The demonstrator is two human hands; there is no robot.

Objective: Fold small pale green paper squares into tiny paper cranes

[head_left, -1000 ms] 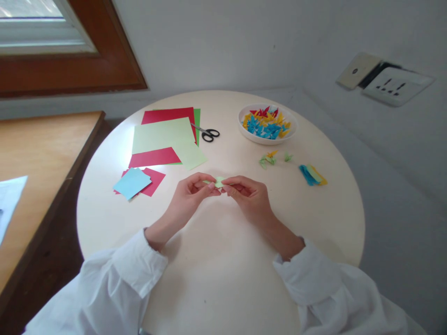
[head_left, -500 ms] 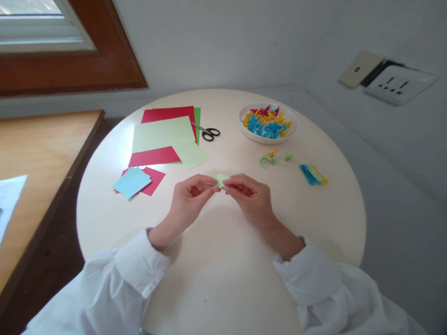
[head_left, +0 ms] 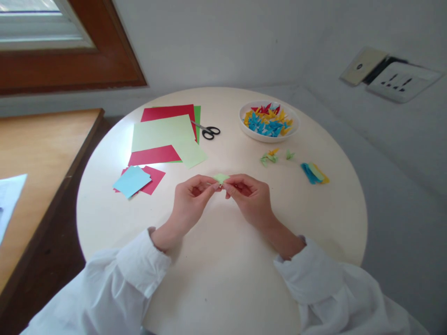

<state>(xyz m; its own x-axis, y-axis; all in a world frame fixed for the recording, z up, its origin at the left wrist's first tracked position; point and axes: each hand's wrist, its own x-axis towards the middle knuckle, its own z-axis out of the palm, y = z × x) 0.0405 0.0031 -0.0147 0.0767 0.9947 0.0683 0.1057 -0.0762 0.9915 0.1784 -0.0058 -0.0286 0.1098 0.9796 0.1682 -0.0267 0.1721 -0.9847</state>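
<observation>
A small folded piece of light green paper (head_left: 221, 178) is pinched between both hands above the middle of the table. My left hand (head_left: 193, 195) grips its left side with thumb and fingertips. On the opposite side, my right hand (head_left: 249, 195) pinches it the same way, and the two thumbs almost meet below it. The fingers cover the paper's lower part, so its folds there are hidden. Just beyond the right hand lie several small folded paper cranes, light green (head_left: 271, 159) and yellow (head_left: 273, 152), with one more green crane (head_left: 289, 155) apart from them.
A white bowl (head_left: 244, 130) of colourful paper cranes stands at the back right of the round table (head_left: 209, 279). Black-handled scissors (head_left: 209, 133) touch red and light green sheets (head_left: 160, 132). Blue squares (head_left: 132, 181) lie left; folded papers (head_left: 314, 173) lie right.
Both hands stay in nearly the same place, still pinching the green paper. The right fingers have shifted slightly, with a fingertip now showing below the thumb. The camera view has moved a little.
</observation>
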